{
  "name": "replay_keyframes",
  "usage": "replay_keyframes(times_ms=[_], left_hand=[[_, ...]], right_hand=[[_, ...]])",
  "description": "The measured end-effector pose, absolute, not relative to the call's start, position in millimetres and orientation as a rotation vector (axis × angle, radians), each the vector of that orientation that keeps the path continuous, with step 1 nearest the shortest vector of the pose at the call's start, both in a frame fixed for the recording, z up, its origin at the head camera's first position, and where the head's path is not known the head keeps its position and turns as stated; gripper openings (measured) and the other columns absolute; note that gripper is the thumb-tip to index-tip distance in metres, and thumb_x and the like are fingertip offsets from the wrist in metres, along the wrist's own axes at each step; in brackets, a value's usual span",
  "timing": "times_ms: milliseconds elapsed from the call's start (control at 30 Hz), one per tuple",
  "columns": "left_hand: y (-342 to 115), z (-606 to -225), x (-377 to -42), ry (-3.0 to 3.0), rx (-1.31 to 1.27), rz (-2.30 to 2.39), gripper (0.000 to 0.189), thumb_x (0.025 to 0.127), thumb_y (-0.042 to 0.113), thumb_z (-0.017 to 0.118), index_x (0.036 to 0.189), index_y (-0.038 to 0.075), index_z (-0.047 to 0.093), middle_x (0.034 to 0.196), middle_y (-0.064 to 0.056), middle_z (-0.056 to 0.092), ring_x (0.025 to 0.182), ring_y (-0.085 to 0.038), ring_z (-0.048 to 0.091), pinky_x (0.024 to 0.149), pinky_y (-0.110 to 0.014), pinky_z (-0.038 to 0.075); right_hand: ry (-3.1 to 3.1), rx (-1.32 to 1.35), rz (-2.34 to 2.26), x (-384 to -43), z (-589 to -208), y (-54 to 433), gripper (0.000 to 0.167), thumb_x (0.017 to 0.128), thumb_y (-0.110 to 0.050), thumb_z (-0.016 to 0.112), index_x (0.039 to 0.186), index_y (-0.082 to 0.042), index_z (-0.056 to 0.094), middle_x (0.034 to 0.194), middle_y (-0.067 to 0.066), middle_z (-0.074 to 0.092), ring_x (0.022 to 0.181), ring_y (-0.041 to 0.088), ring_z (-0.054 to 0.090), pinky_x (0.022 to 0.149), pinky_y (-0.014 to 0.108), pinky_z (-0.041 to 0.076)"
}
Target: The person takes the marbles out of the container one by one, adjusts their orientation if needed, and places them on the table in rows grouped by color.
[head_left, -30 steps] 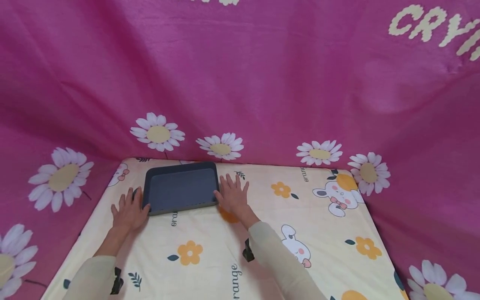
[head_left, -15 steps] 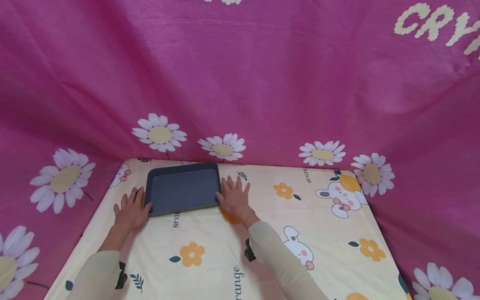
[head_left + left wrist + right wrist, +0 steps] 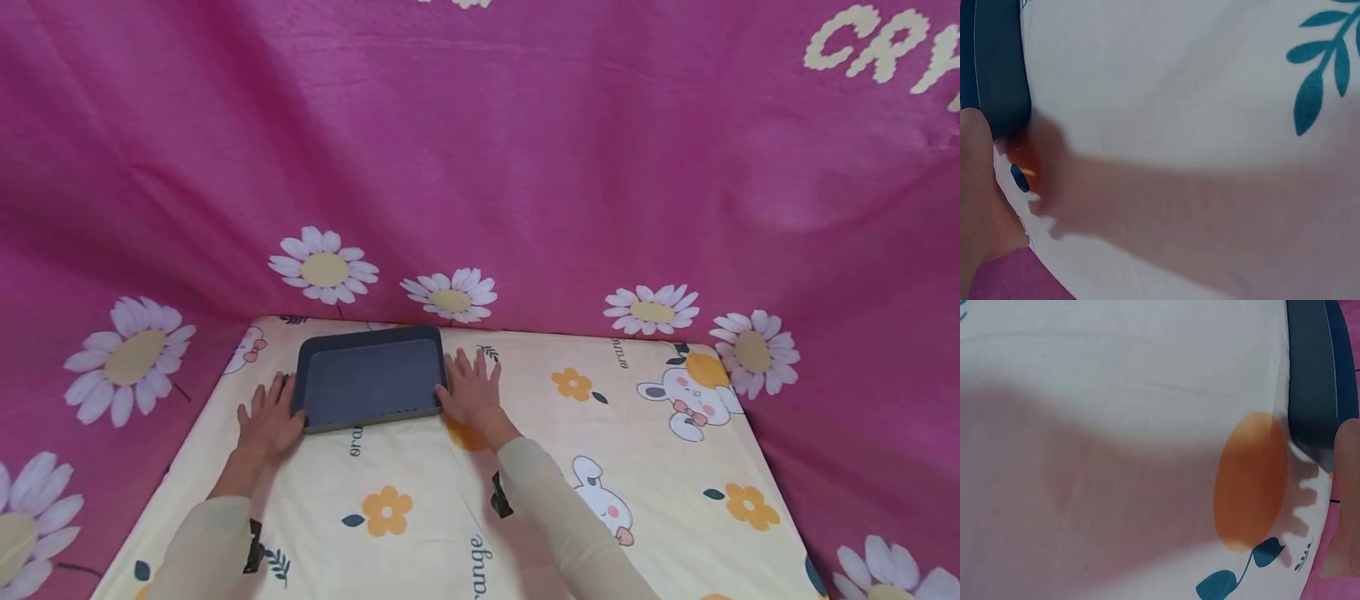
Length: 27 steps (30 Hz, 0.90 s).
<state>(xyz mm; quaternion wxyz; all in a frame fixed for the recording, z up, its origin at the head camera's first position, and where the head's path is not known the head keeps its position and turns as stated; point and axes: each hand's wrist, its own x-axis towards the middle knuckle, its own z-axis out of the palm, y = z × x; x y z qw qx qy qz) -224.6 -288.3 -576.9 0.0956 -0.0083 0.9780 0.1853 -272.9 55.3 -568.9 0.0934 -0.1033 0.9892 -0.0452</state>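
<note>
A dark grey rectangular tray (image 3: 372, 379) with a raised rim lies flat on the cloth-covered table, near its back left. At its left end my left hand (image 3: 268, 423) rests with fingers spread, the thumb on the near corner. My right hand (image 3: 472, 390) stands at the right end, fingers spread and thumb against the near right corner. Part of the tray's side wall (image 3: 1002, 69) and my left thumb (image 3: 975, 131) show in the left wrist view. The right wrist view holds the opposite wall (image 3: 1313, 375) with the right thumb (image 3: 1347, 444); the other fingers are hidden there.
A cream cloth (image 3: 420, 467) printed with flowers and rabbits covers the table. Pink curtain (image 3: 525, 167) with daisies hangs close behind the tray and along both sides. A small black device (image 3: 253, 546) sits at the left wrist, another black device (image 3: 501, 496) at the right.
The whole head view has shifted slightly, so everything appears a little farther right. My left forearm has moved slightly inward. The tray stays in place on the cloth, both hands still at its ends.
</note>
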Motion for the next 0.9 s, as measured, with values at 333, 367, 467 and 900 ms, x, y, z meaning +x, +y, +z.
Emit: replay_keyframes(times_ms=[333,367,467,900], left_hand=[[-283.4,-578.9,-219.3,2.937,-0.023,0.541,0.066,0.102,0.026,0.04,0.155,-0.005,0.017,0.162,-0.028,0.0,0.144,-0.054,-0.007,0.107,-0.073,-0.011],[-283.3,-579.3,-219.0,2.943,-0.018,0.535,0.065,0.102,0.027,0.039,0.155,-0.005,0.018,0.162,-0.027,0.0,0.145,-0.053,-0.008,0.107,-0.072,-0.011],[-283.5,-580.3,-218.4,2.96,-0.006,0.514,0.064,0.103,0.027,0.038,0.156,-0.004,0.019,0.163,-0.025,-0.001,0.145,-0.051,-0.009,0.108,-0.071,-0.013],[-279.5,-568.3,-222.5,3.058,0.032,0.417,0.063,0.101,0.027,0.042,0.155,-0.002,0.026,0.164,-0.024,0.002,0.147,-0.049,-0.006,0.107,-0.069,-0.018]], right_hand=[[2.907,-0.346,-0.011,-274.5,-571.9,57.3,0.065,0.105,-0.05,0.03,0.162,-0.023,0.013,0.168,0.001,0.006,0.151,0.036,-0.002,0.116,0.063,0.004],[2.907,-0.351,-0.001,-274.3,-572.3,57.2,0.065,0.106,-0.049,0.029,0.162,-0.022,0.012,0.168,0.001,0.005,0.151,0.036,-0.002,0.116,0.062,0.004],[2.912,-0.372,0.025,-273.6,-573.5,57.0,0.064,0.106,-0.046,0.026,0.162,-0.02,0.01,0.168,0.001,0.004,0.151,0.036,-0.002,0.116,0.063,0.005],[2.946,-0.369,0.111,-275.9,-574.5,61.0,0.065,0.106,-0.048,0.029,0.162,-0.021,0.011,0.168,0.003,0.003,0.151,0.036,0.0,0.116,0.062,0.005]])
